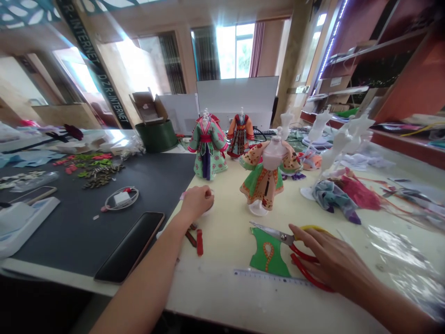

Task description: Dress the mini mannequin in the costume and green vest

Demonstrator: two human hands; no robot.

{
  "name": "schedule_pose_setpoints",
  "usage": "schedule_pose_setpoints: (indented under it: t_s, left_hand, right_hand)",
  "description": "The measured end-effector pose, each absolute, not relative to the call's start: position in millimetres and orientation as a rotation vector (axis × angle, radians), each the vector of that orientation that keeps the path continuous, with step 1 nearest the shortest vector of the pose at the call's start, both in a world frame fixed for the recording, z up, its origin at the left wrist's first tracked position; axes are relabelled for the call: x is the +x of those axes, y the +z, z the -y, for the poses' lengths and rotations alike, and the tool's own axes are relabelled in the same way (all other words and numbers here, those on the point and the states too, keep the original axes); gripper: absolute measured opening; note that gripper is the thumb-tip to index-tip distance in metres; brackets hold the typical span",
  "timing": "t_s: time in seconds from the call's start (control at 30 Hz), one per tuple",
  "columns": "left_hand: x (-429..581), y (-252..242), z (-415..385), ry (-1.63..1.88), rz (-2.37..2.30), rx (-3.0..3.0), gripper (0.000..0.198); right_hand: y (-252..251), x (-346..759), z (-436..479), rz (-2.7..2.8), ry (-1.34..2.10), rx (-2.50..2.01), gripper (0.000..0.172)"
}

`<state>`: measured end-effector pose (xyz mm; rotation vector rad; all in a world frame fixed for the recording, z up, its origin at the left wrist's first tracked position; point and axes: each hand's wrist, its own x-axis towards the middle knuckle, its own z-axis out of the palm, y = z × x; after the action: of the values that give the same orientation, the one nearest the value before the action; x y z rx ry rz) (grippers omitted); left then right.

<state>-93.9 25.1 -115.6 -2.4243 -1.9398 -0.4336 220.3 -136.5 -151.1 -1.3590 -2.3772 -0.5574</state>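
My right hand is on the scissors, fingers at the red and yellow handles. The slightly parted blades point left. Beneath them lies a green fabric piece with an orange-edged, teardrop-shaped motif. A clear ruler lies along the fabric's near edge, partly under the scissors. My left hand is closed with curled fingers over a small, pale, rounded thing, mostly hidden. Just nearer than that hand lie a red strip and a dark strip. A small mannequin in a green and peach robe stands beyond the fabric.
Two more dressed mannequins, one in a green floral robe and one in orange, stand farther back. A phone and a coiled cable lie on the dark mat. Bare white mannequins and cloth scraps are at right.
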Motion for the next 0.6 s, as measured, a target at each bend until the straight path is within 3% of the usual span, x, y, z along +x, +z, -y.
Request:
schedule_pose_setpoints:
  t_s: [0.6]
  left_hand:
    - [-107.5, -111.8, -28.3, -0.132, 1.975, -2.541, 0.018]
  right_hand:
    - [-166.6, 243.8, 117.2, 2.388, -0.547, -1.261, 0.039]
